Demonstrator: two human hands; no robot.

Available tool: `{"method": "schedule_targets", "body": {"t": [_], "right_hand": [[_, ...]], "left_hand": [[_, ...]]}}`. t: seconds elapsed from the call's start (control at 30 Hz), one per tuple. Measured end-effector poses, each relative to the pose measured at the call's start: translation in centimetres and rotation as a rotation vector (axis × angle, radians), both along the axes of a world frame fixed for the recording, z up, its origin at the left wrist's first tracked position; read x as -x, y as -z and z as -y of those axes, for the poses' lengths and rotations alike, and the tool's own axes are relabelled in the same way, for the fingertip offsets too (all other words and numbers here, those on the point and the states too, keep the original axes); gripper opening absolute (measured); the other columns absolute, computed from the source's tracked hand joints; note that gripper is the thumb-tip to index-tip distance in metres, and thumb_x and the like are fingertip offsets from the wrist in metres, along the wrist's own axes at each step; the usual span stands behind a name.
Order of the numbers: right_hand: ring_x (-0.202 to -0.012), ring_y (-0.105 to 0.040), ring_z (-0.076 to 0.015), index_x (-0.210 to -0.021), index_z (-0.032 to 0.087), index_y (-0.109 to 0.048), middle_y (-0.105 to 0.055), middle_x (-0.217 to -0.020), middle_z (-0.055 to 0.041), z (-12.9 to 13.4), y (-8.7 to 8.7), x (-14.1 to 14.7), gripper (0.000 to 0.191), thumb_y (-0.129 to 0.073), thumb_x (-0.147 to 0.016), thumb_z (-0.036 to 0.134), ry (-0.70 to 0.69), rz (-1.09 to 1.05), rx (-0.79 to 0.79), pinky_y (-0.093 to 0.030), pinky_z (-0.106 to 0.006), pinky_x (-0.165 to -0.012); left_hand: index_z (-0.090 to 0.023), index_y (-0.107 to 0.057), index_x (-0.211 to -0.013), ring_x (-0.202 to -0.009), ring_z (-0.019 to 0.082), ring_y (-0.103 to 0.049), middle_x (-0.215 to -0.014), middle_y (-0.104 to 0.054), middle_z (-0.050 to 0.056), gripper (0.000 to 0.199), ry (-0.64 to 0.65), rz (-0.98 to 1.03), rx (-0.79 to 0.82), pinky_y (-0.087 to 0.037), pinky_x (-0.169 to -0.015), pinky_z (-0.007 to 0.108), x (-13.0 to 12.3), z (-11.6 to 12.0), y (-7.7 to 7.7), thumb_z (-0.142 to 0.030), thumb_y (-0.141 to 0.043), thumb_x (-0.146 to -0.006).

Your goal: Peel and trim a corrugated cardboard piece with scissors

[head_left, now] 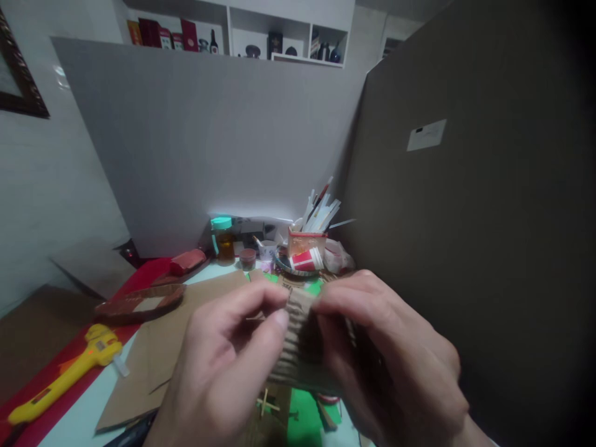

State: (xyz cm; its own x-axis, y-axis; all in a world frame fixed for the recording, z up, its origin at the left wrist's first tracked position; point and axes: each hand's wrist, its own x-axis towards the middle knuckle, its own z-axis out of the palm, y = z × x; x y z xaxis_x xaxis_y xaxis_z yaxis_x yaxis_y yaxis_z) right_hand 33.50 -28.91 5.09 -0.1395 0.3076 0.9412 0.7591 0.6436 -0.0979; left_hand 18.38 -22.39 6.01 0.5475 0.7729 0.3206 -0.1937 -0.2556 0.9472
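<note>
Between my two hands is a piece of corrugated cardboard (294, 347), its ridged inner layer facing me. My left hand (228, 354) pinches its left edge between thumb and forefinger. At the upper right edge, my right hand (386, 341) closes its fingers on the same piece; some of those fingertips are hidden behind the hand. Below the piece, small crossed sticks (267, 403) lie on brown cardboard, beside a green sheet (305, 422).
A yellow glue gun (69, 375) lies at the left near a flat cardboard sheet (153, 347). At the back stand a teal-lidded bottle (224, 242), a box of white sticks (307, 239) and a tipped red-and-white paper cup (306, 259). Grey panels rise behind and at the right.
</note>
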Motion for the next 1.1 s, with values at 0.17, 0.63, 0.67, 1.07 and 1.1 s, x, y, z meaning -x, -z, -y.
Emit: {"method": "schedule_targets", "body": {"t": [0.17,0.63,0.67,1.07,1.1], "right_hand": [[-0.072,-0.058,-0.0162,-0.094,0.008,-0.066,-0.064,-0.080,-0.0078,-0.1,-0.3,0.2,0.018,-0.066,-0.079,-0.003,0.087,0.007,0.003,-0.048,-0.032,-0.062],[-0.068,-0.058,-0.0160,-0.090,0.012,-0.064,-0.064,-0.077,-0.0056,0.4,-0.4,0.8,0.021,-0.066,-0.078,-0.005,0.092,-0.029,0.026,-0.049,-0.031,-0.060],[-0.067,-0.058,-0.0161,-0.088,0.011,-0.064,-0.064,-0.076,-0.0063,0.3,-0.4,0.8,0.020,-0.066,-0.077,-0.005,0.096,-0.013,0.008,-0.048,-0.031,-0.059],[-0.062,-0.055,-0.0154,-0.077,0.011,-0.062,-0.061,-0.067,-0.0048,-0.6,0.2,1.3,0.013,-0.068,-0.074,-0.001,0.120,-0.093,-0.118,-0.046,-0.033,-0.055],[-0.063,-0.056,-0.0152,-0.079,0.010,-0.063,-0.061,-0.068,-0.0050,-0.4,0.1,1.1,0.013,-0.068,-0.075,-0.002,0.105,-0.086,-0.101,-0.046,-0.033,-0.056]], "left_hand": [[-0.037,-0.074,-0.083,-0.071,0.009,-0.063,-0.070,-0.066,-0.010,0.027,-0.247,-0.012,-0.372,-0.048,-0.060,0.010,-0.4,0.8,0.2,-0.013,-0.060,-0.083],[-0.030,-0.057,-0.089,-0.080,0.007,-0.064,-0.076,-0.060,-0.010,0.025,-0.490,-0.110,-0.849,-0.047,-0.074,0.016,-0.4,1.4,1.0,-0.006,-0.055,-0.083],[-0.029,-0.057,-0.089,-0.081,0.007,-0.064,-0.074,-0.058,-0.009,0.024,-0.496,-0.118,-0.863,-0.047,-0.074,0.016,-0.4,1.4,1.0,-0.006,-0.055,-0.083],[-0.029,-0.058,-0.088,-0.074,0.009,-0.065,-0.072,-0.060,-0.007,0.022,-0.503,-0.086,-0.875,-0.048,-0.063,0.020,-0.7,1.6,1.4,-0.008,-0.056,-0.083],[-0.030,-0.059,-0.089,-0.074,0.009,-0.065,-0.075,-0.063,-0.008,0.023,-0.517,-0.077,-0.879,-0.048,-0.063,0.019,-0.7,1.5,1.4,-0.008,-0.055,-0.083]]}}
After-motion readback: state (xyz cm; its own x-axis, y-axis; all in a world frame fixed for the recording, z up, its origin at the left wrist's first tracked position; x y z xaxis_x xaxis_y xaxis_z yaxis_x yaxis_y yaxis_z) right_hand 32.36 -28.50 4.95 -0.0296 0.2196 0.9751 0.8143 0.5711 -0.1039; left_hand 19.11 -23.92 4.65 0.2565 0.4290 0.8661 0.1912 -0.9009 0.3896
